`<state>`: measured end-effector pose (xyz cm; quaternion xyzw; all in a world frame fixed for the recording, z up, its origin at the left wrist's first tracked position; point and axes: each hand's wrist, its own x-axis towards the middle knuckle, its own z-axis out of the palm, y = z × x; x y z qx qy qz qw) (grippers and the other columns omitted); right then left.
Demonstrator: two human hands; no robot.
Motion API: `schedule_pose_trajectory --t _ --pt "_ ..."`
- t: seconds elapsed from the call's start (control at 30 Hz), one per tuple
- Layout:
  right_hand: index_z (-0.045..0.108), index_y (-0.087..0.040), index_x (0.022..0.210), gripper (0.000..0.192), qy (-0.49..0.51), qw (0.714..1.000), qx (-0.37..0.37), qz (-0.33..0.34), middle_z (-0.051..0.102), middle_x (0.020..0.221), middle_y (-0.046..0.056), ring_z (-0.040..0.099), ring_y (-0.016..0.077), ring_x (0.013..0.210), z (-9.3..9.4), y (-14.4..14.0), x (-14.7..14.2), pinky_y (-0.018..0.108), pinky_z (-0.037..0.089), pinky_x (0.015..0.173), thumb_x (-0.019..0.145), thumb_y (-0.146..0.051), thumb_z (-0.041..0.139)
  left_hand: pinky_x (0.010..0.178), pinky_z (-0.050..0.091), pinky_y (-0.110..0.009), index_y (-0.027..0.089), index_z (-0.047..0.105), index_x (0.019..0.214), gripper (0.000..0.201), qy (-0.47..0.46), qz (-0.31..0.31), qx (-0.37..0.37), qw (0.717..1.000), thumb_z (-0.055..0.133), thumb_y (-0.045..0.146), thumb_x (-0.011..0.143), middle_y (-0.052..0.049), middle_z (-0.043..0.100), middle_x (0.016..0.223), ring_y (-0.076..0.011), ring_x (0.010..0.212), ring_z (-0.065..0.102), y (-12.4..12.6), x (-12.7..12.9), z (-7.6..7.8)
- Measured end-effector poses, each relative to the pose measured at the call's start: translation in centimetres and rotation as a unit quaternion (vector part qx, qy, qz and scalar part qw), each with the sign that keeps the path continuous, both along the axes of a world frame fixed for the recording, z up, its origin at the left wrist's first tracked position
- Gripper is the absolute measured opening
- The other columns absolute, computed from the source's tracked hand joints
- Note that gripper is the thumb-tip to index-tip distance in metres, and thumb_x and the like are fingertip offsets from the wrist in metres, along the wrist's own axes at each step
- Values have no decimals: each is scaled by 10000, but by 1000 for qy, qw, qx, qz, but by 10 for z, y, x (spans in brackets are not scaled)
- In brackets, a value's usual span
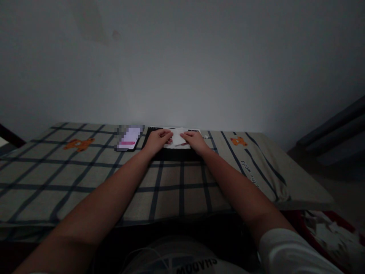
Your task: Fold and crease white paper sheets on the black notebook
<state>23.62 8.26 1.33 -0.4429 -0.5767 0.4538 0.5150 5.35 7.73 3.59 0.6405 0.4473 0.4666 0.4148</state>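
Both sets of fingertips pinch 1 small white paper (178,137): left hand (157,140) and right hand (194,140) closed on its edges, over a black mat (173,153) on the checked tablecloth (85,171). Phone (129,139) just left. Risk: uneven pull likely tears or miscreases it; dim light hides alignment.

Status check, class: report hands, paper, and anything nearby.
Left hand and right hand both pinching white paper. Paper over black mat. Phone beside left hand, clear.
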Motion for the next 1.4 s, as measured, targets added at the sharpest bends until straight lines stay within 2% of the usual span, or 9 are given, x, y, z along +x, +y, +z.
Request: schedule_pose_trajectory --t 0.1,0.27,0.4,0.47,0.67,0.87,1.03,1.2,1.4 --pt "704 -139 805 242 36 999 -18 13 664 805 12 580 111 695 -3 3 -1 280 560 659 713 -363 697 627 522 -256 107 671 941 301 15 -12 -23 1000 723 300 715 -39 689 725 -129 600 626 1 0 -2" --pt "685 -135 799 199 62 997 -33 28 651 749 7 593 96 621 -5 6 3 265 567 641 741 -326 692 595 504 -232 118 692 831 176 18 -29 -5 999 664 270 748 -19 658 663 -101 553 585 6 -2 -5" --pt "649 -140 1007 242 82 994 -43 57 646 671 -3 641 116 578 -5 7 7 256 566 603 787 -240 655 566 482 -217 126 696 784 162 -9 -21 13 1000 677 277 727 -2 623 641 -89 540 554 10 -3 -7" --pt "631 -140 1036 254 94 992 -45 65 654 675 0 660 127 589 -5 7 8 249 564 595 790 -203 643 581 489 -220 129 698 785 172 -31 -21 4 999 692 284 711 2 614 642 -86 551 545 11 -3 -8" --pt "656 -146 892 129 107 993 -30 44 691 833 30 661 106 594 -4 7 7 246 568 620 768 -180 653 655 527 -248 122 696 814 229 -111 -54 -53 991 735 284 656 -18 634 717 -101 638 572 9 -1 -7" --pt "709 -167 898 157 54 998 6 35 714 903 40 665 100 579 -7 9 8 251 568 613 786 -160 599 581 520 -260 94 698 852 318 -173 -99 -151 968 657 387 734 -60 649 685 -134 613 607 12 -3 -7" --pt "713 -178 973 203 31 999 5 34 721 911 30 672 99 616 -5 7 8 254 575 652 813 -174 588 664 523 -246 119 722 845 306 -109 -103 -123 981 798 303 613 -74 700 867 -122 706 623 10 -1 -10" --pt "634 -177 1153 305 78 996 -24 44 719 803 23 666 102 626 -1 4 7 248 569 658 857 -223 577 714 529 -241 131 728 875 310 -131 -57 -105 984 796 285 615 -65 705 907 -109 726 618 12 -1 -11" --pt "672 -138 897 160 63 994 -46 75 723 838 66 659 102 645 -6 7 7 233 550 658 829 -279 637 745 539 -252 131 707 885 294 -145 -20 -81 986 779 278 641 -55 692 915 -109 741 617 14 -1 -11"
